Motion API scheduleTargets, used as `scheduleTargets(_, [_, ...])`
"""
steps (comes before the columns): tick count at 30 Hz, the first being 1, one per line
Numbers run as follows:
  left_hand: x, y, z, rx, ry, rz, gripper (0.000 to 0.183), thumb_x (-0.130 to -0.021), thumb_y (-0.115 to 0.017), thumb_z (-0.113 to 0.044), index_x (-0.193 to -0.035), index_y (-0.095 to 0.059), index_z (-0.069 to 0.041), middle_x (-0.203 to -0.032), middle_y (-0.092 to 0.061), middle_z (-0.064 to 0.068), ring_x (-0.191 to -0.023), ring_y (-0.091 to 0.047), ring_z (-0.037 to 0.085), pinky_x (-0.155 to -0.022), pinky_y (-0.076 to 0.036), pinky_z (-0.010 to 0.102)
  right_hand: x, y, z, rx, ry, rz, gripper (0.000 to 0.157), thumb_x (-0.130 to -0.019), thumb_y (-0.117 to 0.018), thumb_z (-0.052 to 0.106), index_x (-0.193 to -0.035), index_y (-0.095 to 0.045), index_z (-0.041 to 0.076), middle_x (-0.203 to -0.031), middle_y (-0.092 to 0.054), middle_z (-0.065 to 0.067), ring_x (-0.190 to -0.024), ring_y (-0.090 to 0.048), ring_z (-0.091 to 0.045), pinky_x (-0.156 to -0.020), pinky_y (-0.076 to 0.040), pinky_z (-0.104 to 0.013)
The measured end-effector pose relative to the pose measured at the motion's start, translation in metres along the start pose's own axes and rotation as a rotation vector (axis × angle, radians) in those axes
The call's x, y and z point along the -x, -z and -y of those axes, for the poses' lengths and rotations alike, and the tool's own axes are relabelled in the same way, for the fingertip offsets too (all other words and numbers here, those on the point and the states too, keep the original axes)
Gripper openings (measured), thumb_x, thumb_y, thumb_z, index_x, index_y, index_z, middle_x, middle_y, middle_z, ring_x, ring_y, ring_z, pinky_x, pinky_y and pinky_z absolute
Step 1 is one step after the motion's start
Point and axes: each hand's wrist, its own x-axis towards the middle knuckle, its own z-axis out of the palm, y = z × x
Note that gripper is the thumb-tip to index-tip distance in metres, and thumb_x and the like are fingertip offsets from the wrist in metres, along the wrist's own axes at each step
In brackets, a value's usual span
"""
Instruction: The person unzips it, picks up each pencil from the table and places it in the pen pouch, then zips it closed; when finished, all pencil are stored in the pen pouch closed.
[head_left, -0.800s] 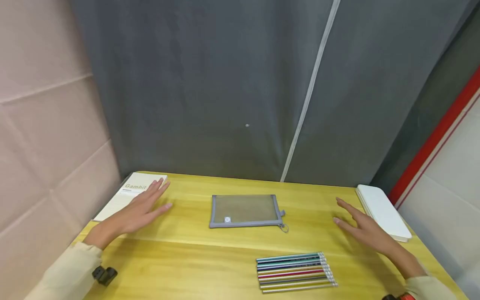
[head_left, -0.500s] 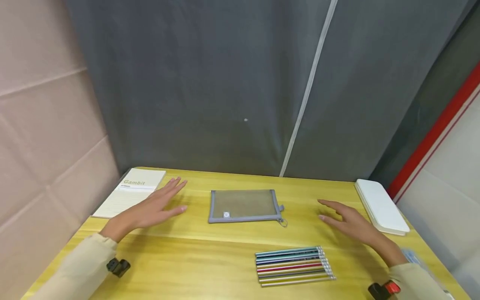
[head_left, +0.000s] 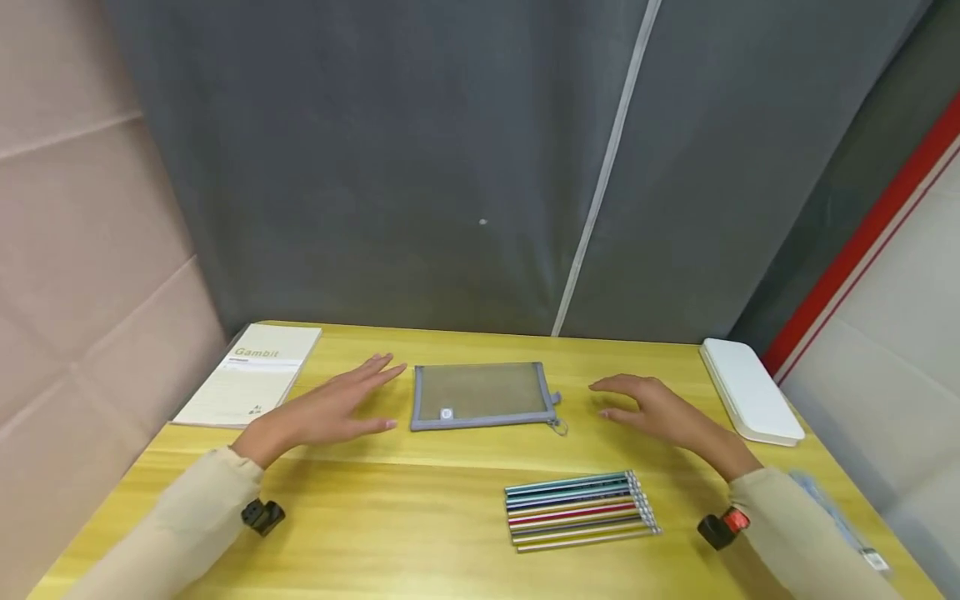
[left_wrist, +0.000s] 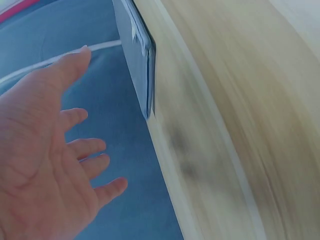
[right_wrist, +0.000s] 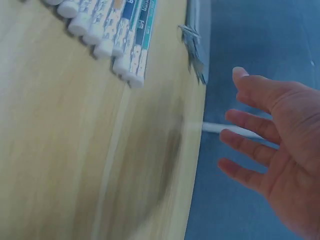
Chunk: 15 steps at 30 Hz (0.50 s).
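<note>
A grey-edged mesh zipper pouch lies flat in the middle of the table, its zipper pull and ring at the right end. Just left of it is my left hand, fingers extended and holding nothing. My right hand hovers to the right of the pouch, thumb and fingers apart, also holding nothing. Nearer to me, a row of several pencils in different colours lies side by side. Their white eraser ends show in the right wrist view. One corner of the pouch appears beyond the left thumb in the left wrist view.
A notepad marked "Gambit" lies at the back left of the yellow wooden table. At the right edge are a white case and a clear plastic packet, partly behind the right sleeve. A grey curtain closes off the back.
Both hands have moved inward towards the pouch, the left going right and the right going left. The head view has shifted slightly, and the packet at the right has come into sight.
</note>
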Motion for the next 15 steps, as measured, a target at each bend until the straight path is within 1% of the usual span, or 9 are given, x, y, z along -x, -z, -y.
scheduleTargets(2, [-0.003,-0.002,-0.004,-0.003,-0.008,0.018,0.083,-0.096,-0.058,-0.060,-0.162,-0.021,-0.027,-0.171,-0.008,0.007,-0.158,-0.012,0.034,-0.121,-0.023,0.062,-0.007,-0.001,0.004,0.062,0.066,0.008,0.039,-0.093,-0.073,0.018,-0.130,-0.067,0.008,-0.131,-0.069,-0.009,-0.123,-0.064,-0.032,-0.101,-0.052,-0.051])
scheduleTargets(6, [-0.010,-0.005,-0.011,-0.003,-0.024,0.053,0.080,-0.097,-0.060,-0.053,-0.162,-0.022,-0.027,-0.170,-0.012,0.006,-0.158,-0.012,0.033,-0.123,-0.020,0.061,-0.018,-0.002,0.009,0.198,0.241,-0.006,0.035,-0.090,-0.076,0.016,-0.124,-0.071,0.010,-0.123,-0.072,-0.005,-0.115,-0.068,-0.024,-0.096,-0.056,-0.045])
scheduleTargets(9, [-0.012,-0.005,-0.015,-0.002,-0.027,0.068,0.079,-0.098,-0.062,-0.050,-0.162,-0.022,-0.026,-0.170,-0.014,0.008,-0.158,-0.012,0.033,-0.123,-0.020,0.061,-0.028,-0.005,0.010,0.258,0.357,-0.024,0.034,-0.088,-0.078,0.015,-0.122,-0.073,0.010,-0.119,-0.073,-0.003,-0.110,-0.069,-0.021,-0.092,-0.057,-0.042])
scheduleTargets(12, [-0.011,-0.006,-0.016,0.003,-0.018,0.075,0.080,-0.098,-0.061,-0.050,-0.162,-0.021,-0.026,-0.170,-0.013,0.009,-0.158,-0.012,0.033,-0.123,-0.020,0.061,-0.037,-0.010,0.011,0.289,0.417,-0.025,0.034,-0.088,-0.078,0.015,-0.121,-0.073,0.010,-0.118,-0.073,-0.003,-0.109,-0.069,-0.020,-0.092,-0.057,-0.041])
scheduleTargets(15, [-0.008,-0.007,-0.017,0.006,-0.008,0.077,0.081,-0.098,-0.061,-0.050,-0.163,-0.020,-0.027,-0.170,-0.012,0.009,-0.158,-0.012,0.034,-0.123,-0.020,0.062,-0.044,-0.016,0.010,0.292,0.450,-0.022,0.032,-0.088,-0.078,0.015,-0.120,-0.074,0.010,-0.117,-0.073,-0.003,-0.108,-0.069,-0.020,-0.091,-0.057,-0.041])
